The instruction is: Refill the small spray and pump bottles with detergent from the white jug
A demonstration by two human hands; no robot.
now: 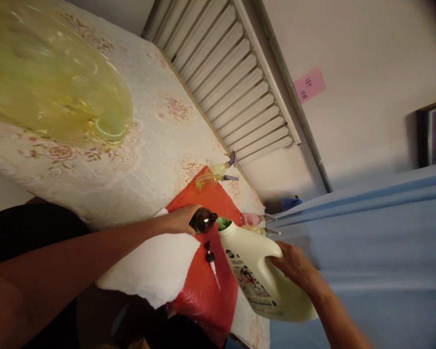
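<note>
Floral cloth (152, 155) covered our table. Nearest us lay a white towel (152, 264), then a pump top (210, 258) loose on a red sheet (225, 295). Our left hand (183, 220) gripped a dark bottle (202, 221) over that sheet; our right hand (293, 259) clasped the handle of a pale jug (261, 276), its open mouth close by the bottle's neck. We judged this the pouring step, though we couldn't tell whether liquid flowed; the next move seemed to call for a slow tilt, openings aligned. Beyond were spray bottles (205, 182) and a slatted panel (225, 72).

Plain black clothing (32, 228) shows beside the bare left forearm (105, 248), the right forearm (336, 310) likewise bare
</note>
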